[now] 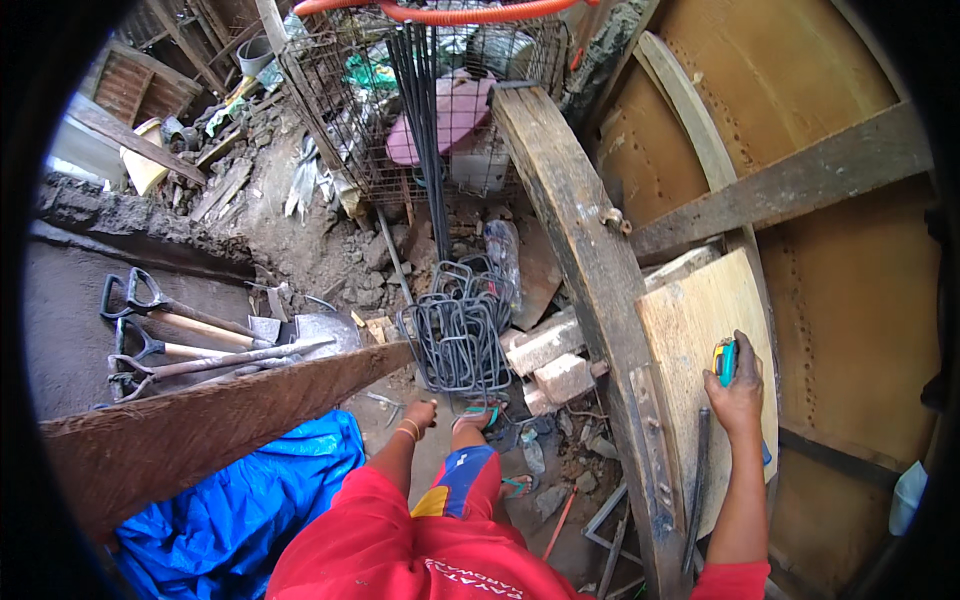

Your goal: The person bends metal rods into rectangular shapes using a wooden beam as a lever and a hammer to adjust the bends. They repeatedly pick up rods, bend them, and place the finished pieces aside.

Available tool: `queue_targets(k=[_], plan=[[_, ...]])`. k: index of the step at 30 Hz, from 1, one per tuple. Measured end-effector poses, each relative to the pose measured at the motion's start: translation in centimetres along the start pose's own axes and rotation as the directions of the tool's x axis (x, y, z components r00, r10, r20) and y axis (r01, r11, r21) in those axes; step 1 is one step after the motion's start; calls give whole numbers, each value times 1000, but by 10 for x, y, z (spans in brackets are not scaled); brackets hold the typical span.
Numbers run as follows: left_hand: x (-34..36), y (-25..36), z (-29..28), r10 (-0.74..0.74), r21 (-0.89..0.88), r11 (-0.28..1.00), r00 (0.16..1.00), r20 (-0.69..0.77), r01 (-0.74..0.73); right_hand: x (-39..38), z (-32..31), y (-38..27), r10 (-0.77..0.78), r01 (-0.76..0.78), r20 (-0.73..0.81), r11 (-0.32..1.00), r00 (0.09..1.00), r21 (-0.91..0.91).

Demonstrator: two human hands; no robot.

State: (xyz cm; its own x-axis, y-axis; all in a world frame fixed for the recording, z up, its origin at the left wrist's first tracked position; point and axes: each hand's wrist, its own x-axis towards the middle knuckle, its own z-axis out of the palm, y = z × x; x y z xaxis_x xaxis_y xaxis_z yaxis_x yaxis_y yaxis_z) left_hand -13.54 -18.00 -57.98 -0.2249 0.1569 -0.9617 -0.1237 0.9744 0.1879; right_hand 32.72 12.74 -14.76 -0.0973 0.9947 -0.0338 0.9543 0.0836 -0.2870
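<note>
My right hand (738, 398) is closed round a teal tape measure (726, 362), just over a pale plywood sheet (700, 320). The sheet leans beside a thick wooden beam (590, 230). A dark metal bar (697, 480) lies along the plywood, near my right wrist. Over the ground in front of me hangs my left hand (417, 416), its fingers curled closed; whether they hold anything is hidden. Just beyond it is a heap of bent steel stirrups (460, 330), with long dark steel bars (420, 140) standing up behind.
Several shovels (200, 345) lie to the left behind a rough brown board (230, 430). A blue tarp (250, 500) is bunched at lower left. Wood blocks (563, 380) and rubble surround my feet. A wire mesh cage (350, 110) stands at the back; brown panels (850, 300) rise at right.
</note>
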Motion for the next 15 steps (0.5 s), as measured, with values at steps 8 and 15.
queue_targets(k=[8,15], plan=[[-98,70,4,350,-8,935,924,155,-353,16,24,-7,47,-64,-113,985,993,-160],[-139,54,2,378,113,913,916,133,-393,-100,-134,-176,-394,-184,205,89,896,979]])
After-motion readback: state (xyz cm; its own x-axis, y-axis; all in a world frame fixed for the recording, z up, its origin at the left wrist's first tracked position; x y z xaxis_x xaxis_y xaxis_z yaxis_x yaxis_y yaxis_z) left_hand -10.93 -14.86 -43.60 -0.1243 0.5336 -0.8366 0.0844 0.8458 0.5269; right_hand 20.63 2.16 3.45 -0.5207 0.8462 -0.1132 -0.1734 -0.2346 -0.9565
